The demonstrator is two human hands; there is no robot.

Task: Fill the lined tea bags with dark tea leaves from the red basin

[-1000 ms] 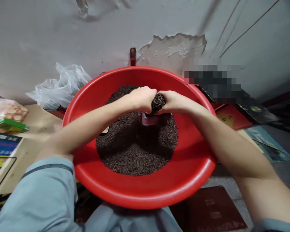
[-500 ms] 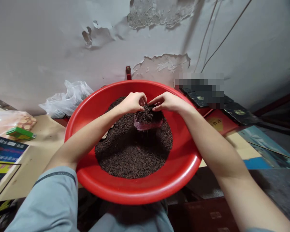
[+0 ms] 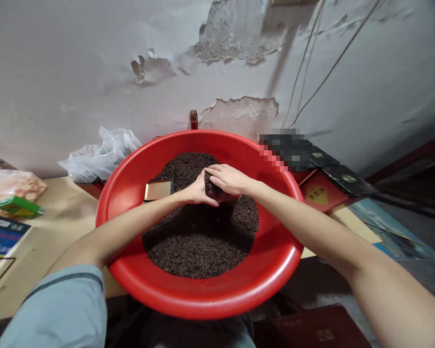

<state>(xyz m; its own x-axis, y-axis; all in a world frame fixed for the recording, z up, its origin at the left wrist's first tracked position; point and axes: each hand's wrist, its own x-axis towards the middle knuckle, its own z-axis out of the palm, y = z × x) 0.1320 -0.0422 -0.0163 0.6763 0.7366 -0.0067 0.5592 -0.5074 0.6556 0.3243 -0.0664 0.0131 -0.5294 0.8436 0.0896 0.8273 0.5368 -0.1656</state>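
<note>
A wide red plastic basin (image 3: 203, 295) holds a bed of dark, dry tea leaves (image 3: 199, 253). Over the middle of it is a small see-through pinkish plastic box (image 3: 223, 195), heaped with the same leaves. My left hand (image 3: 199, 188) is wrapped round the left side of the box, its thumb along the front. From the right, my right hand (image 3: 230, 179) lies over the heap with its fingers stretched out and close together, touching the leaves. Most of the box is hidden by my hands and shadow, and I cannot tell what bears it from below.
Inside the basin, left of my hands, lies a flat tan-faced rectangular object (image 3: 158, 190). A clear plastic bag (image 3: 101, 150) and a green box (image 3: 20, 207) are on the left. Dark boxes (image 3: 321, 157) and a red box (image 3: 321, 193) stand right. Behind is a peeling wall (image 3: 159, 96).
My left hand has gone from picking at the leaves to clasping the box's side. My right hand has flattened over the heap. The view has shifted slightly, showing more of the tan-faced object.
</note>
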